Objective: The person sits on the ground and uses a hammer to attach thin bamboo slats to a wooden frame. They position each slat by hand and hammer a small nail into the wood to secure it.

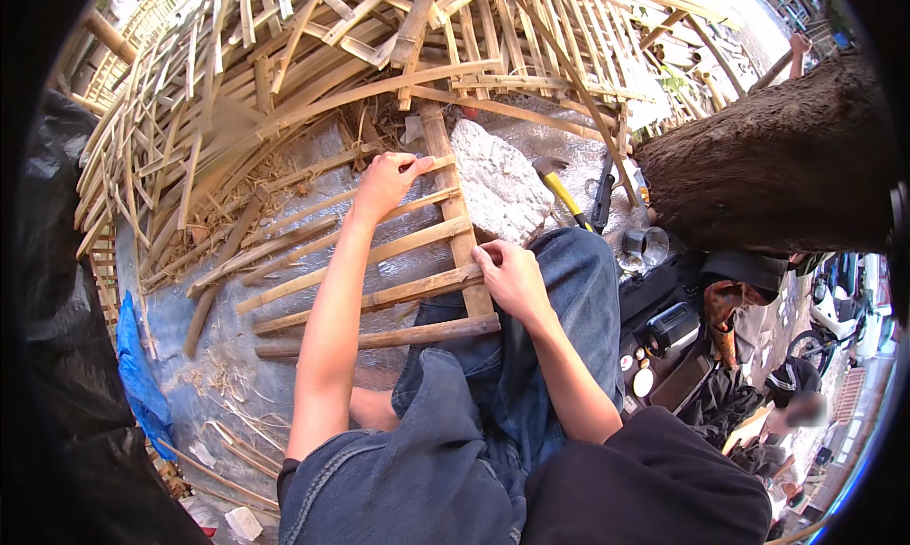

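Note:
Over my lap lies a ladder-like piece of bamboo: a flat upright strip (480, 301) with several split bamboo slats (393, 248) reaching out from it to the left. My left hand (385, 185) is closed, thumb and fingers pinching the topmost slat close to where it meets the strip. Lower down, my right hand (514, 278) pinches the strip's right edge beside a slat's end; its fingertips partly cover that joint. A pale rough stone block (498, 187) sits just beyond the strip. Right of the block lies a hammer (566, 196) with a yellow and black handle.
Finished-looking bamboo lattice pieces (531, 33) pile up ahead and to the left. A thick tree trunk (768, 161) leans in at right, with a clear jar (646, 246) near its base. A blue tarp (140, 374) lies at left. Another person (801, 398) is at far right.

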`<state>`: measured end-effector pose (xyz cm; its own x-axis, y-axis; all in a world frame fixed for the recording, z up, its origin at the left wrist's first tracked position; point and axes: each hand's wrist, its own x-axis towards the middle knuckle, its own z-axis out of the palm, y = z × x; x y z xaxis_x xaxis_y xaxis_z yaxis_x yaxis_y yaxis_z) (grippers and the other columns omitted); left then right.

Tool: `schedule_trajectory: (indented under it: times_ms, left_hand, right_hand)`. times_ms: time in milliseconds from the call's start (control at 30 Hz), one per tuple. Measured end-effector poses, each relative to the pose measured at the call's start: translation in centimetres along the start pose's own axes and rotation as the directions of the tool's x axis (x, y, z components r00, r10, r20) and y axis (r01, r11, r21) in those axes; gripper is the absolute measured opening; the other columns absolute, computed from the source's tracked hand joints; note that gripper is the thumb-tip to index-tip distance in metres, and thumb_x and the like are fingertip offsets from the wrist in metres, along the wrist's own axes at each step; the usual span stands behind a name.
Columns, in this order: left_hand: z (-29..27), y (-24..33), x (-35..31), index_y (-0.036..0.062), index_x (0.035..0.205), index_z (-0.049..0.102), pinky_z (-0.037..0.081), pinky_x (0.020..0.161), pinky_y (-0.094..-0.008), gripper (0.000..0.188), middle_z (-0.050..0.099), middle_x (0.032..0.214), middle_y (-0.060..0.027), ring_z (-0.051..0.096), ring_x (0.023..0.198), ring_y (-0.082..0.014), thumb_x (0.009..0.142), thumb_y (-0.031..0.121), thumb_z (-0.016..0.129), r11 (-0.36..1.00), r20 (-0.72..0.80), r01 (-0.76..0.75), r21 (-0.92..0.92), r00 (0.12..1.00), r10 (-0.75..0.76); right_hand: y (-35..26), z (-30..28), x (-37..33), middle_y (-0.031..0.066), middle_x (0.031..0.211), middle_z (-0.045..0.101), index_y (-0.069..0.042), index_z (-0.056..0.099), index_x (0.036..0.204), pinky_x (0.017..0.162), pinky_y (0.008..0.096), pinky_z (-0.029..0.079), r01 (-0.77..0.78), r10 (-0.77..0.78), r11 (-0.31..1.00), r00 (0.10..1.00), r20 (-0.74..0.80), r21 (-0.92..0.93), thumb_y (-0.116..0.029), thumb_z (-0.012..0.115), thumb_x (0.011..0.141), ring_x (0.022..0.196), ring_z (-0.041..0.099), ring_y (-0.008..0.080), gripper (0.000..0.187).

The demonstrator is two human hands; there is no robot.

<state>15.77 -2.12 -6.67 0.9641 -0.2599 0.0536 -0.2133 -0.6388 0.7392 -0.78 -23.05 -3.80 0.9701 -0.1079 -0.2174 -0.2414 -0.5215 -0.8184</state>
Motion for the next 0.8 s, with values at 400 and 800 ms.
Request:
schedule_trajectory:
  times_ms: [400, 800]
  left_hand:
    - [0.3, 2.0, -3.1, 0.0018, 0.088, 0.075, 0.048, 0.065, -0.0411, 0.047, 0.065, 0.069, -0.0199, 0.064, 0.066, -0.0337, 0.091, 0.047, 0.066, 0.999, 0.011, -0.035, 0.031, 0.999, 0.035]
    - [0.7, 2.9, -3.9, 0.0002, 0.079, 0.071, 0.044, 0.059, -0.0435, 0.047, 0.060, 0.063, -0.0200, 0.058, 0.058, -0.0367, 0.091, 0.046, 0.067, 0.998, -0.023, 0.055, 0.023, 0.998, -0.054]
  right_hand:
    - [3.2, 2.0, -2.4, 0.0068, 0.086, 0.064, 0.005, 0.063, 0.106, 0.074, 0.0302, 0.047, -0.049, 0.031, 0.983, 0.994, 0.102, 0.175, -0.025, 0.055, 0.103, 0.081, 0.056, 0.0114, 0.031]
    - [1.6, 2.6, -4.9, 0.0133, 0.084, 0.064, 0.004, 0.058, 0.105, 0.074, 0.0339, 0.048, -0.120, 0.123, 0.933, 0.992, 0.014, 0.340, -0.024, 0.051, 0.103, 0.078, 0.057, 0.0149, 0.029]
